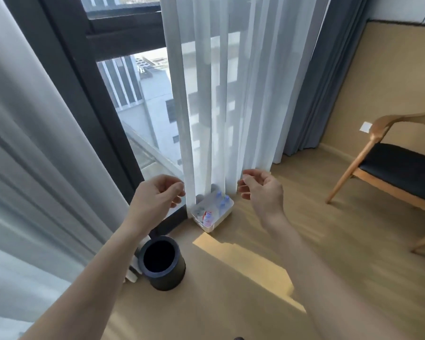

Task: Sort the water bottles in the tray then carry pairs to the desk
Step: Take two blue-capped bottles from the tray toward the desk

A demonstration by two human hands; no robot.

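Bottles (212,208) in tray (227,213) on floor, below & btwn both hands' loosely curled, empty fingers (176,190)

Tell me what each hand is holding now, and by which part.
Nothing is held. The left hand and the right hand are both open and empty, raised above the tray of water bottles on the floor.

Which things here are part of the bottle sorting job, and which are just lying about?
Part of the job:
tray on the floor by the curtain
bottles in it
left hand, open and empty
right hand, open and empty

Just lying about:
black bin
chair
sheer curtain
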